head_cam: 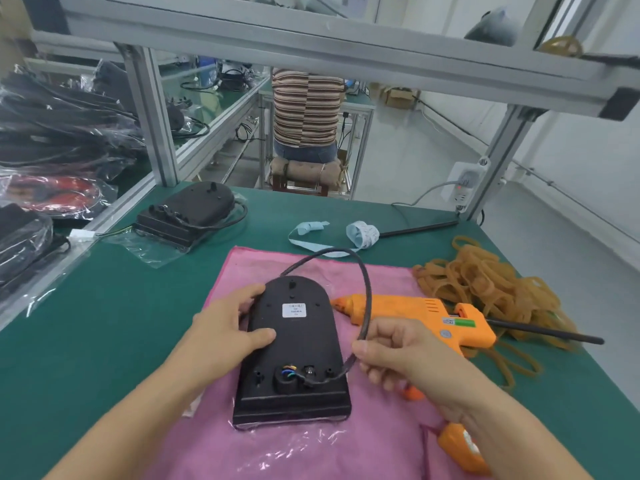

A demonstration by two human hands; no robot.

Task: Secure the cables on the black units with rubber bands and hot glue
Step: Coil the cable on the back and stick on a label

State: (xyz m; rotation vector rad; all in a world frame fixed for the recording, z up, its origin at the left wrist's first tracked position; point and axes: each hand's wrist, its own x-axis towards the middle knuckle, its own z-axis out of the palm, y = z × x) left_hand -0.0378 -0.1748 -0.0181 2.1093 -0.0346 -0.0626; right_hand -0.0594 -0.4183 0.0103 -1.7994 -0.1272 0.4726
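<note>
A black unit (pixel 294 344) lies back side up on a pink cloth (pixel 346 441), on a clear plastic bag. My left hand (pixel 225 327) grips its left edge, thumb on its back. Its black cable (pixel 363 282) arcs from the top round to the wire port near the bottom. My right hand (pixel 391 351) pinches this cable beside the unit's right edge. An orange hot glue gun (pixel 422 315) lies on the cloth just behind my right hand. A heap of tan rubber bands (pixel 485 285) sits to the right.
A second black unit (pixel 194 209) with its cable lies on plastic at the back left. Blue paper strips (pixel 360 233) lie behind the cloth. Bagged units (pixel 52 133) pile up on the left. A person in a striped shirt (pixel 306 109) sits beyond the bench.
</note>
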